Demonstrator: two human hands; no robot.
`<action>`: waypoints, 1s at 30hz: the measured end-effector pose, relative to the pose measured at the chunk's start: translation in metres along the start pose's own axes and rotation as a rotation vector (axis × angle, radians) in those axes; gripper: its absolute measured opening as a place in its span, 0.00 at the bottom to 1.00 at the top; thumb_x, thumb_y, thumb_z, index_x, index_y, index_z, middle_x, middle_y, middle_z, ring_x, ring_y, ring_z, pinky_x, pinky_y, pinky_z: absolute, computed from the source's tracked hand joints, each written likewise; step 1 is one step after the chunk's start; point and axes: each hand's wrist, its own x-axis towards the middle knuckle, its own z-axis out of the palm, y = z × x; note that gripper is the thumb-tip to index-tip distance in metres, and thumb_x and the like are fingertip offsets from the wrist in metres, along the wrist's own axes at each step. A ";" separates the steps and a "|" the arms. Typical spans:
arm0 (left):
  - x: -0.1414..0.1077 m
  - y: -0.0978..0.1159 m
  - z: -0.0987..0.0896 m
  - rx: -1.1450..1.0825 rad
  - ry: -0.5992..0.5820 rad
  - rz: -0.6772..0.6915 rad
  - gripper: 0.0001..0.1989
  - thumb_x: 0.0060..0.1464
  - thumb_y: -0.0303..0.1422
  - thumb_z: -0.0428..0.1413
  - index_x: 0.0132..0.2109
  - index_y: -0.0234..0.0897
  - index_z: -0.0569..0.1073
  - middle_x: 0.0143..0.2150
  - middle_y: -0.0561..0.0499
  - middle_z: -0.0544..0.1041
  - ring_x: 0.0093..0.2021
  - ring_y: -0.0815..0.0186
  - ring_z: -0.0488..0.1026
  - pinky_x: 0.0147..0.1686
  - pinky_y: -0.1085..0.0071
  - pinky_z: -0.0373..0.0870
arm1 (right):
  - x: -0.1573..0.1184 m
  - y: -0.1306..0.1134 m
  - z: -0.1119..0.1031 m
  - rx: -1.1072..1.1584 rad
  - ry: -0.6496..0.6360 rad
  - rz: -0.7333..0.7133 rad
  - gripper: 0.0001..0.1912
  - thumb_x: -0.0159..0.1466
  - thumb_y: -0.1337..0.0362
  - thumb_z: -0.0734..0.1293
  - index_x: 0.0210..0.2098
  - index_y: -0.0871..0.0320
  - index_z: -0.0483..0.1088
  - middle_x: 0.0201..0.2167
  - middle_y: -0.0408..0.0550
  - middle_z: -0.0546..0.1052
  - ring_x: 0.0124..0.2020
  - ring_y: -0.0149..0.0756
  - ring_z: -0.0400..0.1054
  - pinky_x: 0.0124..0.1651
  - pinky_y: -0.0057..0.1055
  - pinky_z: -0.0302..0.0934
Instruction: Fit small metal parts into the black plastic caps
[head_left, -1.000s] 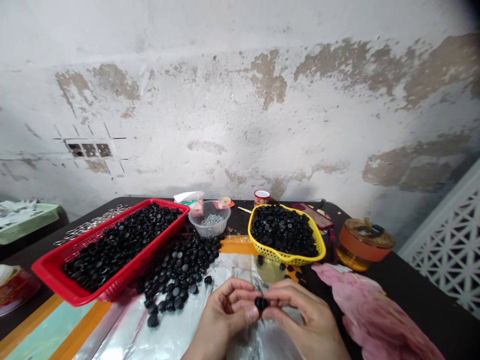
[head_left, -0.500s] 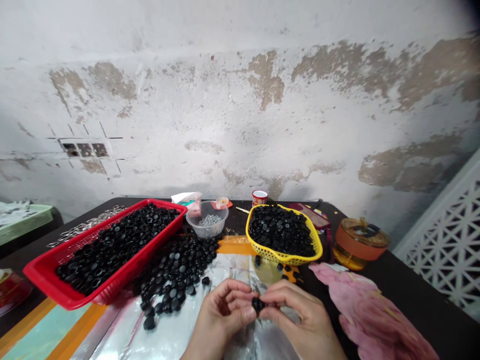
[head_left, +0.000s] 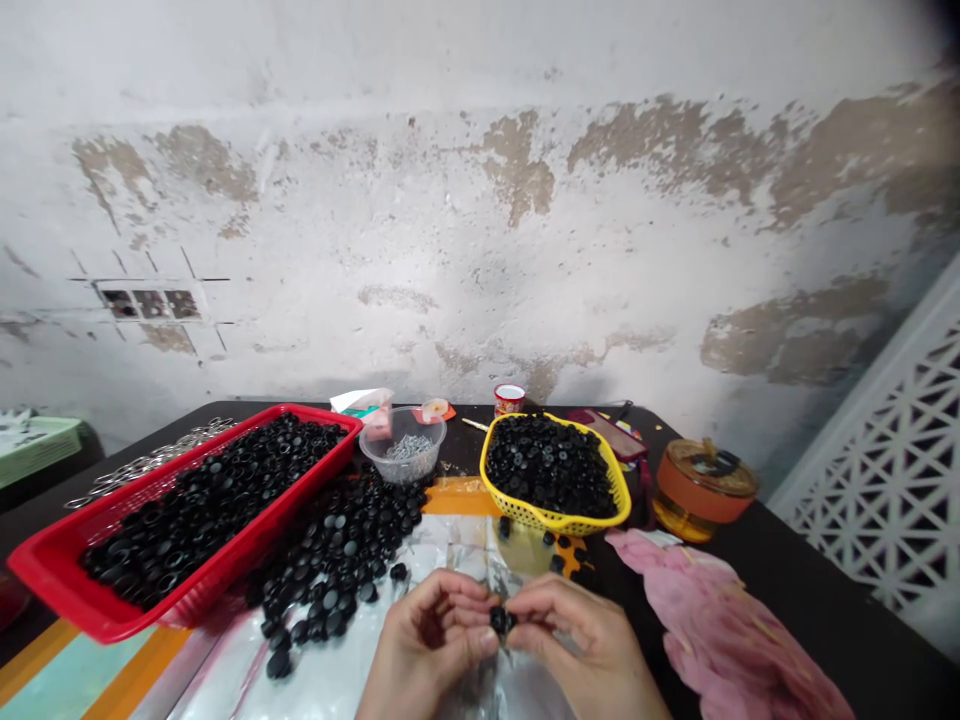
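Observation:
My left hand (head_left: 431,635) and my right hand (head_left: 577,640) meet low in the middle of the view. Their fingertips pinch a small black plastic piece (head_left: 501,620) between them, and it looks like two parts pressed together. Under my hands lies a crinkled foil sheet (head_left: 352,680). Just left of my left hand, a loose pile of black plastic caps (head_left: 330,570) spreads over the foil. Behind my right hand stands a yellow plastic basket (head_left: 559,525) heaped with similar black pieces, and a few strays lie by its front edge.
A long red basket (head_left: 56,600) full of black rings sits left. A clear bowl (head_left: 401,445) holds small metal parts. Metal rings (head_left: 150,460) lie behind the red basket. To the right are a pink cloth (head_left: 720,620) and an orange jar (head_left: 701,490). A stained wall closes the back.
The whole view has drifted, so the table sits further left and slightly lower in the frame. My hands still pinch the black piece together.

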 end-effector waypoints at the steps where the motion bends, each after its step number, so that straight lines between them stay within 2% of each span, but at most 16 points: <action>1: 0.000 0.000 0.001 -0.004 0.002 -0.005 0.14 0.38 0.28 0.71 0.34 0.33 0.77 0.33 0.47 0.80 0.32 0.66 0.75 0.35 0.72 0.70 | 0.000 0.001 0.000 0.020 0.001 0.011 0.06 0.55 0.73 0.71 0.30 0.56 0.77 0.28 0.42 0.78 0.30 0.34 0.73 0.34 0.25 0.67; 11: -0.001 -0.002 0.003 -0.104 0.034 -0.052 0.16 0.37 0.27 0.71 0.35 0.34 0.76 0.34 0.48 0.80 0.32 0.69 0.76 0.37 0.73 0.69 | -0.001 0.003 0.002 0.041 0.040 -0.007 0.03 0.56 0.70 0.72 0.30 0.55 0.76 0.28 0.42 0.77 0.30 0.34 0.73 0.35 0.24 0.67; 21: -0.003 0.000 0.005 -0.123 0.026 -0.074 0.16 0.38 0.30 0.71 0.36 0.34 0.76 0.33 0.47 0.81 0.32 0.68 0.76 0.36 0.73 0.67 | -0.002 0.004 0.002 0.014 0.028 -0.017 0.01 0.59 0.67 0.71 0.31 0.56 0.76 0.29 0.44 0.78 0.31 0.36 0.73 0.35 0.26 0.67; 30: -0.003 0.002 0.008 -0.100 0.044 -0.081 0.16 0.36 0.32 0.72 0.34 0.33 0.77 0.29 0.49 0.80 0.29 0.70 0.74 0.33 0.76 0.66 | -0.001 -0.001 0.000 -0.028 0.034 -0.067 0.03 0.58 0.70 0.71 0.29 0.56 0.75 0.27 0.41 0.77 0.29 0.33 0.72 0.34 0.24 0.64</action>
